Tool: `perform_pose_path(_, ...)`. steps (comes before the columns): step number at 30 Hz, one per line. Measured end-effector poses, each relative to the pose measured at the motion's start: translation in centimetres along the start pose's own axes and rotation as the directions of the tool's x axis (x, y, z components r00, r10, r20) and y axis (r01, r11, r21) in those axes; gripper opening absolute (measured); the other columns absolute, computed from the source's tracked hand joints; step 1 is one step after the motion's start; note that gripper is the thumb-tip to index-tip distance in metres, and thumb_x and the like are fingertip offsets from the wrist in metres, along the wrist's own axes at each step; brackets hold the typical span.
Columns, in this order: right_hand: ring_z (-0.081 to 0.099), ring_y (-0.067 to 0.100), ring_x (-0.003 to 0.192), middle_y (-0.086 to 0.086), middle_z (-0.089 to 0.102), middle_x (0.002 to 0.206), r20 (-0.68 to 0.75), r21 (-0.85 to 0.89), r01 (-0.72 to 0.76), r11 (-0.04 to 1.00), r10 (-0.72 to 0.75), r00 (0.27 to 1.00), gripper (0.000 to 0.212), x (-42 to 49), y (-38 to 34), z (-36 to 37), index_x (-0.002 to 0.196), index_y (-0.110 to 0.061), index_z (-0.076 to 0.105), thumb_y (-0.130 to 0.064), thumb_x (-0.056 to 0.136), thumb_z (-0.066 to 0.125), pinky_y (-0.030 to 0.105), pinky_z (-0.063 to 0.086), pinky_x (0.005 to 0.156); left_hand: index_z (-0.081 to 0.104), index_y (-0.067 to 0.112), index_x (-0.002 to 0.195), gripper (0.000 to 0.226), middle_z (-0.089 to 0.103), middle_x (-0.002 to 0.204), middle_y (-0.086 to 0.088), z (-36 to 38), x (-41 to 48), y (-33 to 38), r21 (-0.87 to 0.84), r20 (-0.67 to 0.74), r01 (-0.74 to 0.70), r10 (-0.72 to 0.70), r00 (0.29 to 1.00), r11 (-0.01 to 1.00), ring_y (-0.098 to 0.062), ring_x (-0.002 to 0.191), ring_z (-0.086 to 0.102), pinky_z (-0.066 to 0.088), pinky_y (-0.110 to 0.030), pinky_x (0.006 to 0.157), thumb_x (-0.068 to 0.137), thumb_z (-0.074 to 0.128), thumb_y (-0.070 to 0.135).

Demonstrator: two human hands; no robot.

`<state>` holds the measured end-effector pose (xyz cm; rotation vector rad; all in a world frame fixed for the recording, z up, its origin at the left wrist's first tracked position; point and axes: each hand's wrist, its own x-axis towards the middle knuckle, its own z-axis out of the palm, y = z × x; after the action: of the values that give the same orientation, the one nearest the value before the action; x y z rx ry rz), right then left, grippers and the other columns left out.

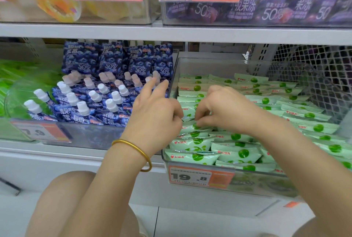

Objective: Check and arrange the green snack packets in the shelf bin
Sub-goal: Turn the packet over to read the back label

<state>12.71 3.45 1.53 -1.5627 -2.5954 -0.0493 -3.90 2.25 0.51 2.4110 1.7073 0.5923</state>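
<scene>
1. The green snack packets (236,153) are lying in the clear shelf bin (253,185) at the right centre of the frame. They are stacked in rough rows running from the front wall toward the upper right. An orange price tag (200,177) is hanging on the bin's front.
2. Both hands are meeting over the left-hand column of packets, near the middle of the frame. The left hand (156,116), with a gold bangle (133,151) on its wrist, is pinching the edge of one packet (188,117) between the thumb and the lower fingers. Its other two fingers are sticking out straight toward the upper middle.
3. The right hand (222,107) is curling its fingers down onto the same packet from the other side — the fingertips are pressing into the wrapper. Both hands appear to be gripping it, though how firmly cannot be told.
4. Judging by this, the step in hand is checking and straightening a single packet in the left column. The rows toward the right of the frame are lying looser.
5. The next move is probably calling for turning that packet enough to read its face, then seating it flat in line with its neighbours — without dragging the packets beneath out of row.
6. The blue spouted pouches (91,101) are sitting in the neighbouring bin at the left centre, apart from the work.
</scene>
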Motion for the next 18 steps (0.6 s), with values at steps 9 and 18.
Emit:
perform_pose_path(9, 0.045, 0.017, 0.106, -0.009, 0.066, 0.094, 0.039, -0.080, -0.022, 0.997, 0.026, 0.999, 0.016, 2.2, -0.1, 0.6, 0.098, -0.028, 0.071, -0.033, 0.084, 0.066, 0.032, 0.040, 0.081, 0.067, 0.024, 0.090, 0.019, 0.031, 0.148, -0.001, 0.2, -0.2, -1.0, -0.182, -0.126, -0.004, -0.019, 0.992, 0.983, -0.015, 0.140, 0.010, 0.010, -0.027, 0.109, 0.081, 0.056, 0.010)
perform_pose_path(18, 0.050, 0.021, 0.102, -0.003, 0.067, 0.098, -0.135, -0.022, -0.093, 0.995, 0.089, 0.987, 0.012, 2.2, 0.1, 0.9, 0.090, -0.024, 0.069, -0.029, 0.089, 0.059, 0.033, 0.041, 0.082, 0.071, 0.034, 0.094, 0.029, -0.005, 0.158, 0.004, 0.1, -0.7, 0.0, 0.113, -0.012, 0.029, -0.028, 1.000, 0.993, -0.024, 0.142, -0.017, -0.008, -0.041, 0.115, 0.090, 0.044, 0.024)
